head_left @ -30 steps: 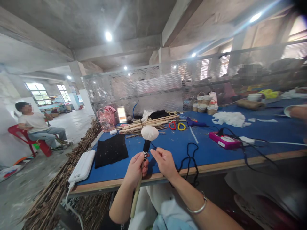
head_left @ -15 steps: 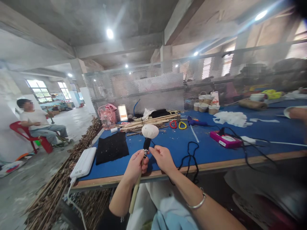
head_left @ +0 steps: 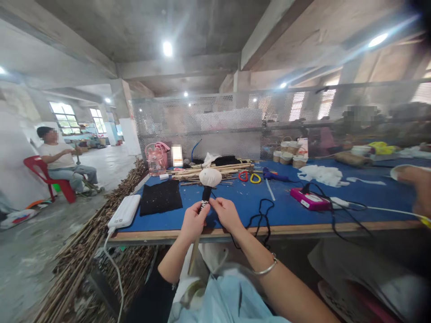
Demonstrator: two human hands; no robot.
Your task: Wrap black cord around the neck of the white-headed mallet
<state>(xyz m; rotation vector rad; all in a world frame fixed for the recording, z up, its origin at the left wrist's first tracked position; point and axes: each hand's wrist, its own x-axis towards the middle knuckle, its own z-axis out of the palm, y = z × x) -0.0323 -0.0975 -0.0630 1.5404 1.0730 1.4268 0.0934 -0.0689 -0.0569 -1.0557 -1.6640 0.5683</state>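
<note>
My left hand (head_left: 194, 222) is closed around a wooden stick (head_left: 193, 257) with a rounded, white padded head (head_left: 210, 177), held upright over the table's front edge. Black cloth (head_left: 206, 193) wraps the neck under the head, and black-and-white winding (head_left: 204, 204) shows just above my left fingers. My right hand (head_left: 228, 216) is pinched beside this winding, close to the left thumb. It grips a black cord (head_left: 263, 219), whose slack lies looped on the table and hangs over the edge by my right forearm. The exact pinch point is hidden by the fingers.
On the blue table (head_left: 232, 202) lie a black cloth (head_left: 160, 197), a white power bank (head_left: 124, 211), sticks (head_left: 222, 168), scissors (head_left: 255, 178), a glue gun (head_left: 274, 175) and a magenta box (head_left: 310, 200) with cables. A person (head_left: 62, 157) sits far left; another's arm (head_left: 420, 188) reaches in at right.
The view has shifted, so the table sits slightly differently in it. My left fingers have closed higher over the winding, and my right hand stays pinched close beside it.
</note>
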